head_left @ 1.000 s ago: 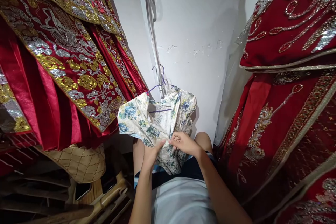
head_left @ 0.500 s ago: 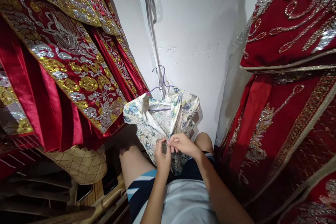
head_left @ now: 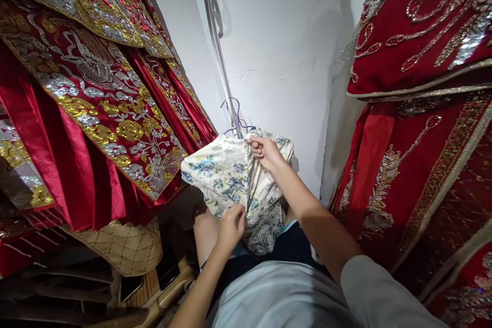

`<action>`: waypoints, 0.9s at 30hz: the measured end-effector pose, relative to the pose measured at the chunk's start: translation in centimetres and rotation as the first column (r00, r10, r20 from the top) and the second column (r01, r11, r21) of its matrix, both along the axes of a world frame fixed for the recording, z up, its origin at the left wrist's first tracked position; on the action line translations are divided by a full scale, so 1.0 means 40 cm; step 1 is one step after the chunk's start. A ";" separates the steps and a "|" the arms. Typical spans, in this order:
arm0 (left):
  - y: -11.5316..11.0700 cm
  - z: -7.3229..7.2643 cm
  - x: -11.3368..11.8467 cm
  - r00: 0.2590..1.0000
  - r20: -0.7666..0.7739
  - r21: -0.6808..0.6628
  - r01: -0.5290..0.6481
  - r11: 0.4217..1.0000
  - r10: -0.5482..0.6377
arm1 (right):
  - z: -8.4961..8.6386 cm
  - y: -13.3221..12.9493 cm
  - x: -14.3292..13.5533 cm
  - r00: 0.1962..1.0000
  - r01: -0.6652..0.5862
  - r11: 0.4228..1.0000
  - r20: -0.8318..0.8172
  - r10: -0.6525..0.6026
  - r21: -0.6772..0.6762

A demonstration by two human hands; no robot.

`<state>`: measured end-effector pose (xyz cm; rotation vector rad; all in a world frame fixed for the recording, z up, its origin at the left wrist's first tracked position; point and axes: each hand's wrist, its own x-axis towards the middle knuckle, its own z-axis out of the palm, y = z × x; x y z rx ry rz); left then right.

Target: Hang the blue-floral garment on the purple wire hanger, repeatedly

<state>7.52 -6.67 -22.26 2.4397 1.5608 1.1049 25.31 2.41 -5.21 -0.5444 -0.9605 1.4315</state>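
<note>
A cream short-sleeved floral garment with blue and yellow flowers hangs on a thin purple hanger before me, its lower part falling between my knees. Whether it is a dress or a blouse, I cannot tell. A zipper runs straight down its front, drawn together up to the neckline. At the top of that line, my right hand pinches the zipper pull, which the fingers mostly hide. Lower down, my left hand grips the cloth at the zipper's bottom, so the front is stretched between both hands.
Red sequined costumes hang close on the left, and other red beaded garments on the right. A metal pole stands against the white wall. At lower left is a bamboo frame with dark flat objects on it.
My right hand has slid up from the bottom of the open V-neck to the neckline, and the front edges have come together. My left hand has moved slightly down and left.
</note>
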 end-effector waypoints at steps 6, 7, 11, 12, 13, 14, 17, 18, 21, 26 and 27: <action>0.048 0.185 -0.008 0.984 0.164 0.143 0.047 0.989 -0.071 | 0.012 -0.048 -0.016 0.981 -0.001 0.983 0.191 -0.036 0.186; 0.059 0.236 0.003 0.972 0.216 0.237 0.034 0.971 -0.087 | 0.011 -0.057 -0.017 0.976 0.003 0.978 0.211 -0.048 0.210; 0.109 0.416 0.050 0.978 0.165 0.393 0.052 0.918 -0.126 | 0.013 -0.064 -0.012 0.952 0.007 0.942 0.286 -0.109 0.336; 0.119 0.445 0.060 0.987 0.100 0.390 0.077 0.918 -0.125 | 0.011 -0.058 -0.011 0.944 0.029 0.930 0.295 -0.145 0.367; 0.126 0.466 0.070 0.992 0.034 0.386 0.096 0.918 -0.118 | 0.005 -0.049 -0.011 0.934 0.061 0.917 0.301 -0.191 0.394; 0.130 0.480 0.078 0.994 -0.017 0.388 0.104 0.916 -0.106 | -0.006 -0.040 -0.012 0.919 0.107 0.903 0.306 -0.250 0.416; 0.129 0.502 0.086 0.997 0.042 0.426 0.044 0.904 -0.069 | -0.065 -0.013 -0.023 0.844 0.237 0.880 0.361 -0.396 0.412; 0.127 0.507 0.078 0.982 0.175 0.429 -0.005 0.903 -0.078 | -0.091 -0.008 -0.029 0.833 0.249 0.893 0.388 -0.395 0.375; 0.131 0.517 0.014 0.729 0.673 0.361 -0.173 0.916 -0.127 | -0.168 -0.014 -0.040 0.855 0.206 0.947 0.424 -0.297 0.247; 0.155 0.437 -0.137 0.255 0.961 0.168 -0.228 0.959 -0.108 | -0.238 -0.079 -0.032 0.944 0.033 0.984 0.318 -0.089 0.177; 0.158 0.401 -0.150 0.178 0.980 0.121 -0.178 0.977 -0.089 | -0.242 -0.091 -0.027 0.954 -0.008 0.986 0.296 -0.042 0.166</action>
